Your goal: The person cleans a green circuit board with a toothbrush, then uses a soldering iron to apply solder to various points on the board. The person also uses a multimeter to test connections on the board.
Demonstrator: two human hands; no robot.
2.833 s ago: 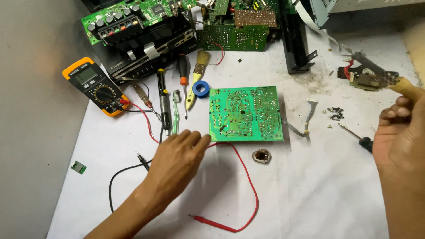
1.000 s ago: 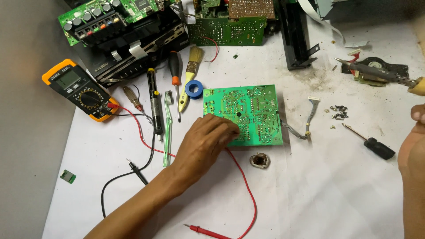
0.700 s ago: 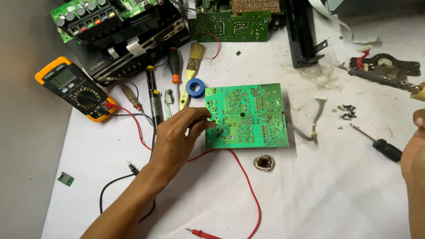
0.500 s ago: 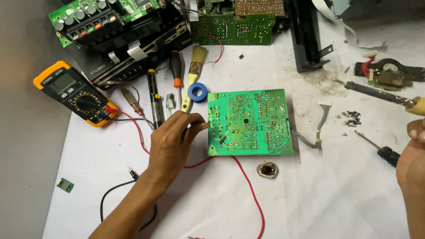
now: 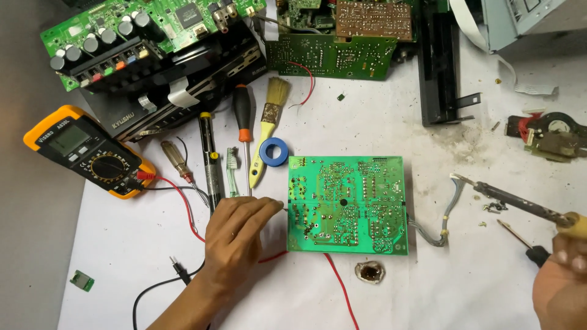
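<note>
Head view, looking down on a white-covered desk (image 5: 428,293).

Left hand (image 5: 235,235) rests palm down just left of a green circuit board (image 5: 347,205). Its fingers (image 5: 269,206) are drawn together and reach the board's left edge; whether they pinch a probe tip there, cannot tell. Board lies flat, solder side up, near the desk's centre, long axis running left to right, edges roughly square to the view. A grey wire bundle (image 5: 441,223) leaves its right edge.

Right hand (image 5: 559,290) sits at the lower right corner, partly cut off. Fingers closed around the yellow handle of a soldering iron (image 5: 520,205). Iron's long axis slants from lower right up to upper left, tip pointing toward the board's right side but clear of it.

Red lead (image 5: 183,205) runs from a yellow multimeter (image 5: 88,153) at the left, passes under the left hand and out below the board. Black probe (image 5: 178,270) lies loose beside the left wrist.

Above the hand, in a row: screwdriver (image 5: 243,125) with orange collar, brush (image 5: 269,131), blue tape roll (image 5: 274,151), toothbrush (image 5: 232,171). Small flux tin (image 5: 370,272) sits just below the board.
</note>
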